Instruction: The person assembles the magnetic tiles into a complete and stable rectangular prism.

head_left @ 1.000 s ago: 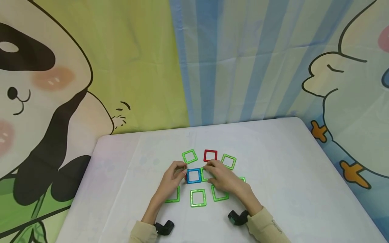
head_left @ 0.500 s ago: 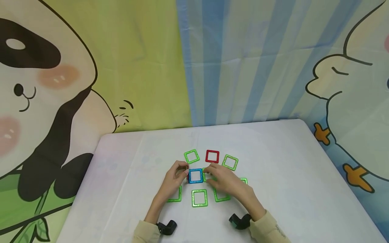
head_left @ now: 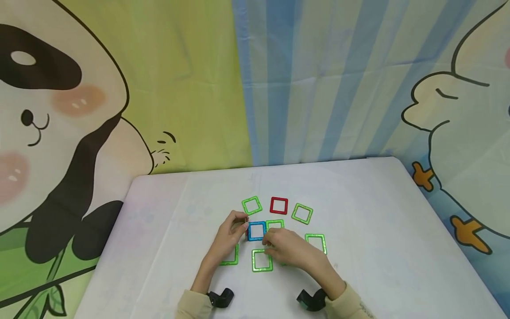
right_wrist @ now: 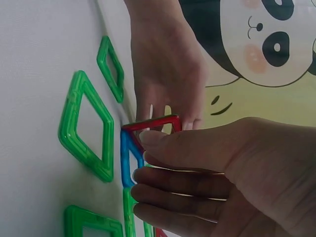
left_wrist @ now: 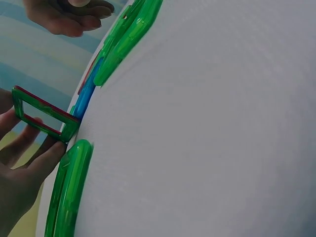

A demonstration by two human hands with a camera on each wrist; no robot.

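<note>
My left hand (head_left: 226,239) holds an upright square magnetic tile against the left edge of a flat blue tile (head_left: 256,223). In the left wrist view this upright tile (left_wrist: 47,106) looks green with red edging; the right wrist view shows a red frame (right_wrist: 153,122) there, so I cannot tell whether two tiles lie together. A flat green tile (head_left: 275,221) adjoins the blue one on the right, partly covered. My right hand (head_left: 292,248) hovers near the blue tile's right front corner, its fingers extended and holding nothing. Beneath it, another green tile is almost wholly hidden.
Behind lie a green tile (head_left: 255,212), a red tile (head_left: 279,213) and another green tile (head_left: 299,220). Green tiles also lie in front (head_left: 262,269), at the left (head_left: 229,263) and at the right (head_left: 316,236). A white table (head_left: 167,248) carries everything, with printed curtains (head_left: 191,110) behind it.
My right hand has drawn back toward me from the green tile beside the blue one, uncovering its far part. The left hand keeps its hold on the upright tile. The head view has shifted slightly.
</note>
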